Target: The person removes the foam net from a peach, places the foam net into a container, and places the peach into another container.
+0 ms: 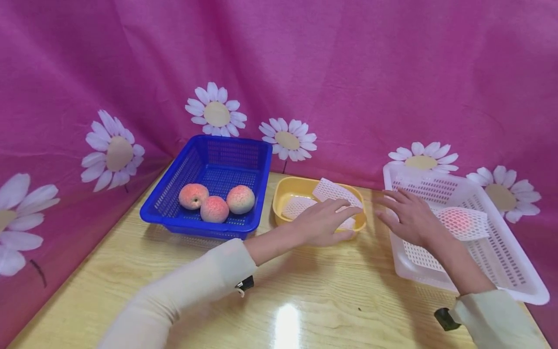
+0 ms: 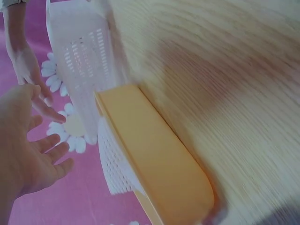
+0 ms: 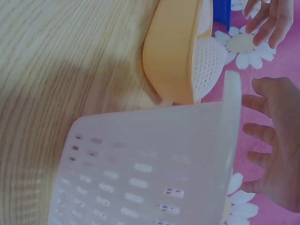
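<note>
My left hand [image 1: 323, 223] is over the front right of a yellow basin [image 1: 276, 209], fingers spread and holding nothing. White foam net sleeves [image 1: 333, 190] lie in that basin, partly covered by the hand in the head view. My right hand [image 1: 411, 218] hovers at the left side of a white basket [image 1: 519, 242], its fingers loosely bent and empty. Inside the basket lies one peach [image 1: 455, 219] wrapped in a foam net. In the right wrist view, the right hand [image 3: 279, 145] shows just beyond the basket's rim. The left wrist view has the left hand [image 2: 35, 159] beside the basin, palm bare.
A blue basket [image 1: 159, 213] stands on the left with three bare peaches [image 1: 214, 209] in it. Behind everything hangs a pink cloth [image 1: 348, 87] with daisies. The wooden table [image 1: 340, 300] runs along the front, with a bright reflection on it.
</note>
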`<state>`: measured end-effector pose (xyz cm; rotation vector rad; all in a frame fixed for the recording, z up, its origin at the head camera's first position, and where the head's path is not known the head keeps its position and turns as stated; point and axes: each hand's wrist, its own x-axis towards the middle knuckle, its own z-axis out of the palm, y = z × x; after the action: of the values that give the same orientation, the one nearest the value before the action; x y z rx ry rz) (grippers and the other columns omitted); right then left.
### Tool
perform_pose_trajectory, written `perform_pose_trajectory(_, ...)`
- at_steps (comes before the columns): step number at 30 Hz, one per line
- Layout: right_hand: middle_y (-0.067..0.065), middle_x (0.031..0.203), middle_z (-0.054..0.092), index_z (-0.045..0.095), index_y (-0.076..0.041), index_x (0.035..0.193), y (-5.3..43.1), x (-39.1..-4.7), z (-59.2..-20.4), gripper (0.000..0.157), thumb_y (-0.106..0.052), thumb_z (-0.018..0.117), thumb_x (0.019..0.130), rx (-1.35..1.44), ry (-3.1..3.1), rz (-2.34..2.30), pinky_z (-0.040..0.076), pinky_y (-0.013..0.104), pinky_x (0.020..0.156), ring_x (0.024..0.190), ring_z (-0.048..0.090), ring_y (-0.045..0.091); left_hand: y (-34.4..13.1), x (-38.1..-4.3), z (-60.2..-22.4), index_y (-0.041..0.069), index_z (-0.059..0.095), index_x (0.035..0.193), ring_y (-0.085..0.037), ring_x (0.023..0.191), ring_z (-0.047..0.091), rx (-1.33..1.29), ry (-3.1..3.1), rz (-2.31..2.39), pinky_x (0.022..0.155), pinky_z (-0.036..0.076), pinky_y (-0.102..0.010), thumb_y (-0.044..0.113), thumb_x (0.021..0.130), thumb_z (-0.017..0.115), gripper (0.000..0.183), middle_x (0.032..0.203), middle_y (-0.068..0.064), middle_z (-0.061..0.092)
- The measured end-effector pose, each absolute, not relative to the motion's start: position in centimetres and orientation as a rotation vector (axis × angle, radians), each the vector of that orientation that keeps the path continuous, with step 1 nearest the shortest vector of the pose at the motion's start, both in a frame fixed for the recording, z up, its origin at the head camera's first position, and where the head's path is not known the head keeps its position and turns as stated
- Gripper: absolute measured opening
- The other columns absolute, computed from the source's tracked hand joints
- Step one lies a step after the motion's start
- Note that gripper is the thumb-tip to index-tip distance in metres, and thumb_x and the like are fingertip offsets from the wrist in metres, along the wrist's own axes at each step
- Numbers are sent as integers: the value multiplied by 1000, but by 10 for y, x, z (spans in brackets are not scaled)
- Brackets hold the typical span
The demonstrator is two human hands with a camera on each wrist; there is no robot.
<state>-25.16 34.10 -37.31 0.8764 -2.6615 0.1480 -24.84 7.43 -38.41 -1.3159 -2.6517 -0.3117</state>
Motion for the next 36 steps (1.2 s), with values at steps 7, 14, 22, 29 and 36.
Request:
perform_pose_trajectory(7, 24, 136, 55, 67, -9, 127, 351, -248, -375, 35, -27, 61, 97, 800, -2767, 127, 35, 71, 95, 127, 42, 53, 94, -242, -383, 24, 41, 153, -19, 131, 47, -1375, -2646, -275, 107, 38, -29, 48, 101, 51, 58, 148, -5, 46)
perform_pose_trajectory(14, 24, 135, 55, 67, -13, 127, 360, -246, -374, 33, -28, 61, 98, 769, -2796, 90, 37, 73, 91, 126, 43, 52, 113, -239, -385, 26, 39, 154, -19, 133, 45, -1428, -2656, -238, 106, 39, -30, 50, 101, 50, 59, 150, -5, 44)
perform_pose_trajectory(22, 24, 138, 53, 65, -14, 130, 366, -243, -373, 36, -33, 55, 101, 710, -2851, 65, 36, 74, 91, 129, 40, 53, 136, -239, -392, 25, 45, 150, -15, 127, 50, -1482, -2586, -188, 104, 40, -27, 47, 102, 50, 53, 145, -3, 49)
perform_pose_trajectory(29, 23, 139, 53, 65, -14, 130, 370, -239, -375, 37, -34, 56, 101, 680, -2864, 62, 35, 76, 90, 129, 38, 55, 151, -234, -398, 24, 43, 152, -12, 129, 47, -1535, -2571, -137, 106, 36, -21, 47, 104, 46, 53, 147, -2, 45)
perform_pose_trajectory(36, 23, 141, 51, 64, -15, 131, 377, -235, -376, 37, -35, 56, 101, 636, -2898, 66, 34, 77, 91, 129, 38, 53, 165, -227, -402, 26, 41, 153, -12, 141, 33, -1542, -2546, -28, 115, 21, -21, 46, 106, 40, 51, 155, -1, 38)
